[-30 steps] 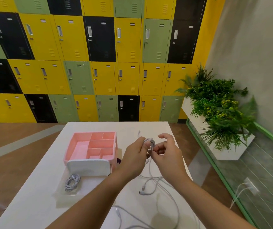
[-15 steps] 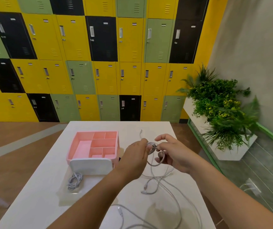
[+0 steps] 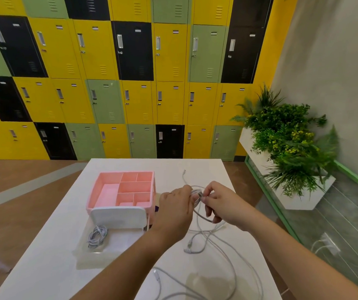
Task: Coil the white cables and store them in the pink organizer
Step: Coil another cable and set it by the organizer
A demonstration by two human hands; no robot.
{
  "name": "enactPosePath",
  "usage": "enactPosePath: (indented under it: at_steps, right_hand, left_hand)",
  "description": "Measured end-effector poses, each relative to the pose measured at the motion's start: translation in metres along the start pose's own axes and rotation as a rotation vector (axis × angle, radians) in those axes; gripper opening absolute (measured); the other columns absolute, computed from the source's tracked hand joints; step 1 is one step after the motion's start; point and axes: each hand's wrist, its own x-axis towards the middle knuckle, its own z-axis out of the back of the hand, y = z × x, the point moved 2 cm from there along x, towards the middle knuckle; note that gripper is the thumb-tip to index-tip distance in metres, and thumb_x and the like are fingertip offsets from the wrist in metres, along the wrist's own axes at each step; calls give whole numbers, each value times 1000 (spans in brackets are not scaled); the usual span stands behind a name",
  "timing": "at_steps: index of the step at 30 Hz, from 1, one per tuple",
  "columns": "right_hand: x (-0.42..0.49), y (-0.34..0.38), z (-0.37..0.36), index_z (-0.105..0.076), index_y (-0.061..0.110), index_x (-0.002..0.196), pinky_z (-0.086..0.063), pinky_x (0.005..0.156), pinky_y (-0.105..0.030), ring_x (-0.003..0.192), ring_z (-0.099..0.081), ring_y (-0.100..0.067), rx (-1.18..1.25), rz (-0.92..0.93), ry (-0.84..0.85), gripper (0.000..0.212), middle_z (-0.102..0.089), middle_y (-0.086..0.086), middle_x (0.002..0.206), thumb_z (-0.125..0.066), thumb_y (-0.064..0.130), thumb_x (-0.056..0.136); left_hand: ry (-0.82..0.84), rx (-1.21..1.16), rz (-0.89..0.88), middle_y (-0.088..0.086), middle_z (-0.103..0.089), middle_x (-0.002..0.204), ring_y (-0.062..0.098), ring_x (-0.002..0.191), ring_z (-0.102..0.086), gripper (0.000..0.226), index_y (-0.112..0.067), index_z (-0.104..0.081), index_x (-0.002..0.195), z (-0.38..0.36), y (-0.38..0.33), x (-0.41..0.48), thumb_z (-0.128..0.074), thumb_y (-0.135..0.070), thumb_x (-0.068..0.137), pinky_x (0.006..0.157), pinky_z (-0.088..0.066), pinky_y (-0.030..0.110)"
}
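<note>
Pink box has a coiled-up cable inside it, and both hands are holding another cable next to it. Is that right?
Not quite. The head view shows the coiled cable lying in the clear tray in front of the pink box, not inside it. The rest is right: the left hand and the right hand hold the other cable next to the box.
</note>
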Motion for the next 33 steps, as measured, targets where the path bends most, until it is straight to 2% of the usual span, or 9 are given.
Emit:
enactPosePath:
  at_steps: [5,10,13,15,17,22,26,30,33]
  right_hand:
    - [-1,-2,2,-48,9,99,-34,43,-24,46,-36,-12,214,-48,42,6,-62,-8,69,-51,13,98]
    - [-2,-1,-1,-50,14,101,-53,63,-31,61,-51,-14,-25,75,-81,6,-66,-2,75,-50,20,99]
    - [1,-5,-2,-52,9,107,-56,58,-32,52,-47,-12,374,-37,-10,9,-63,-7,79,-48,12,100]
    - [1,-7,0,-53,8,111,-43,43,-22,50,-44,-9,511,-109,21,13,-62,-8,81,-49,10,99]
    - [2,-9,1,-53,8,110,-32,40,-18,48,-42,-8,472,-95,31,12,-63,-8,83,-49,9,98]
    - [3,-9,-2,-60,7,93,-36,47,-23,49,-43,-10,134,27,-44,14,-65,1,65,-58,21,95]
    - [-1,-7,-15,-62,5,87,-40,49,-21,50,-49,-8,130,100,-94,16,-64,-3,64,-65,20,90]
    - [-1,-11,-28,-62,10,84,-56,72,-34,72,-65,-22,59,175,-174,11,-69,-11,81,-62,18,91]
    - [-5,-11,-31,-61,14,82,-47,68,-19,72,-57,-10,-31,231,-230,13,-65,1,79,-60,20,93]
  left_hand:
    - [-2,42,3,-8,-49,86,16,80,-40,16,-26,-39,89,6,-1,5,-34,-18,102,76,-27,30]
    - [-11,109,-65,0,-57,96,20,84,-41,14,-18,-50,99,8,0,9,-38,-11,99,74,-32,32]
    - [-19,16,-67,2,-56,96,23,88,-46,14,-14,-56,102,9,4,11,-42,-16,100,77,-40,38]
    - [-26,-10,-69,2,-53,99,21,88,-44,16,-13,-59,106,8,8,11,-45,-19,100,76,-41,37]
    - [10,-32,-44,1,-52,100,19,88,-44,18,-13,-59,106,8,9,11,-43,-20,101,76,-41,34]
    - [103,-383,152,-5,-54,86,11,77,-49,23,-24,-49,88,10,3,7,-32,-30,104,64,-37,26]
    - [101,-614,282,0,-63,91,19,88,-61,32,-23,-57,91,1,6,6,-38,-49,95,82,-52,43]
    - [28,-604,321,-1,-65,80,19,80,-64,32,-21,-59,85,-1,11,7,-42,-45,98,74,-56,43]
    - [-16,-627,360,0,-63,72,22,76,-63,38,-22,-61,78,-1,13,8,-42,-50,96,73,-57,45]
